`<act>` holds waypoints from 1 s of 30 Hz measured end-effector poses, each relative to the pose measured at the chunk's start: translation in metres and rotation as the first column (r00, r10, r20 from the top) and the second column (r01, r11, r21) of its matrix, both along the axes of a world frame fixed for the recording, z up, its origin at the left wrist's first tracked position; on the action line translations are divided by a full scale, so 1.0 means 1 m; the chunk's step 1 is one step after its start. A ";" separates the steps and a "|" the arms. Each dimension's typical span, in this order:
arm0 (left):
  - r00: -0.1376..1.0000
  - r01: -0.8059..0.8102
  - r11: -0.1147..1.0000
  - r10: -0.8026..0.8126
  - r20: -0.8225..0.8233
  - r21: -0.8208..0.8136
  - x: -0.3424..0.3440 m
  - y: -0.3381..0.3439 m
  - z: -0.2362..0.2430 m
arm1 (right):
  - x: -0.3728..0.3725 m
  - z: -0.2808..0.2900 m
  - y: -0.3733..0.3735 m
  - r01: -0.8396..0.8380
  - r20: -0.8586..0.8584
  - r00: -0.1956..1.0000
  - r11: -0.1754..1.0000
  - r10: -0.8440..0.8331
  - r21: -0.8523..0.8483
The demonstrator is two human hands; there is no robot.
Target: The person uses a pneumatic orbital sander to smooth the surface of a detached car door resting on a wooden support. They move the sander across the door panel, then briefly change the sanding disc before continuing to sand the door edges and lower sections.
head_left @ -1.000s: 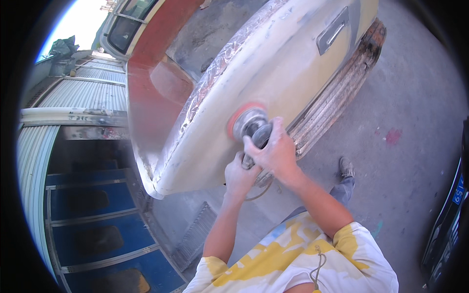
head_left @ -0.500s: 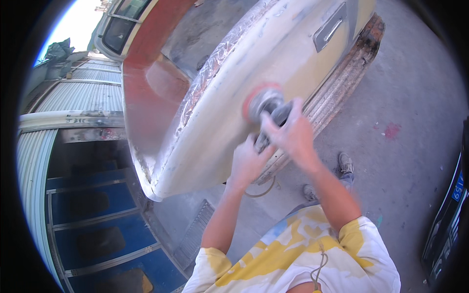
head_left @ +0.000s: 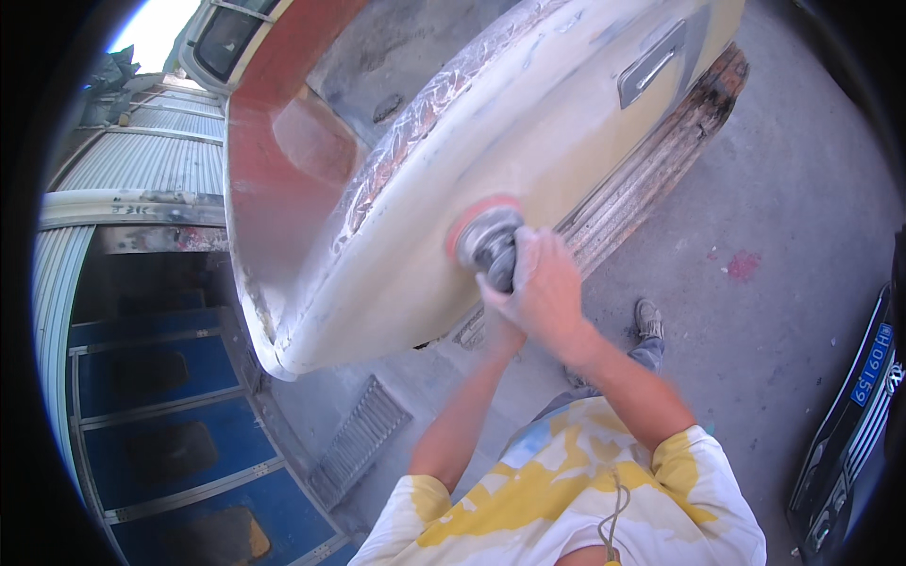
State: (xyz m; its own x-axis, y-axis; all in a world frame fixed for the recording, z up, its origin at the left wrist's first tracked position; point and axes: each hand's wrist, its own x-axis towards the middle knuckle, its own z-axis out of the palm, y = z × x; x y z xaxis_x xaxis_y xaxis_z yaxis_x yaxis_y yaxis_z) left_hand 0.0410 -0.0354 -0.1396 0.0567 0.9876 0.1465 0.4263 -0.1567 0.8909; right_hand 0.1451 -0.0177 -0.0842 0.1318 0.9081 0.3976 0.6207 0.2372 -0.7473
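A round power sander with a reddish pad rim and grey, dusty body is against the cream-coloured vehicle panel. My right hand is wrapped round the sander's body, and motion smears it slightly. Just below and behind it, my left hand is at the sander's rear end, its fingers mostly hidden by my right hand. Pale filler patches and dull smears mark the panel around the pad. Farther up the same panel sits a grey recessed door handle.
Crumpled clear film runs along the panel's upper edge. A rusty, worn sill lines its lower side. Blue framed panels stand at left, near a floor grate. A dark car bumper is at lower right.
The sander has slid down and left a little along the panel, both hands moving with it. My right hand now covers most of my left. The whole view has shifted slightly.
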 end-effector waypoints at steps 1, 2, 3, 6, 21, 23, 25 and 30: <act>1.000 -0.022 1.000 0.022 0.007 0.008 0.000 -0.002 -0.002 | -0.008 -0.001 -0.004 -0.024 0.002 1.000 0.999 0.024 0.027; 0.999 -0.040 0.999 0.040 0.013 0.016 0.001 -0.003 -0.004 | -0.015 -0.003 -0.005 -0.023 -0.060 0.998 0.995 0.029 0.098; 0.998 -0.054 0.998 0.054 0.017 0.020 0.000 -0.003 -0.005 | -0.021 -0.004 -0.006 -0.019 -0.120 0.992 0.986 0.040 0.168; 0.997 -0.067 0.997 0.065 0.033 0.045 0.007 -0.001 -0.012 | -0.021 -0.007 0.001 0.015 -0.168 0.986 0.986 0.012 0.164; 0.962 -0.253 0.967 0.250 0.107 0.017 -0.025 -0.071 -0.053 | -0.072 -0.009 -0.029 -0.221 0.042 0.975 0.939 0.217 0.264; 0.970 -0.234 0.972 0.231 0.076 0.030 -0.024 -0.069 -0.056 | -0.069 -0.008 -0.029 -0.232 0.044 0.973 0.948 0.228 0.217; 0.983 -0.181 0.983 0.181 0.017 0.041 -0.017 -0.053 -0.052 | -0.052 -0.005 -0.020 -0.158 -0.029 0.986 0.975 0.165 0.157; 0.947 0.117 0.982 -0.155 -0.280 -0.146 0.001 -0.003 -0.016 | -0.003 0.000 0.018 0.136 -0.222 0.969 0.982 -0.105 0.131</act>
State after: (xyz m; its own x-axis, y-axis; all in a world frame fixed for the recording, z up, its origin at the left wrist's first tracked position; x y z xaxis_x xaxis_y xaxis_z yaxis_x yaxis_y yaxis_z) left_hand 0.0415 -0.0383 -0.1559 0.2130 0.9768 -0.0213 0.6506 -0.1255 0.7489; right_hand 0.1421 0.0004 -0.0844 0.3327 0.8157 0.4733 0.4808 0.2851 -0.8292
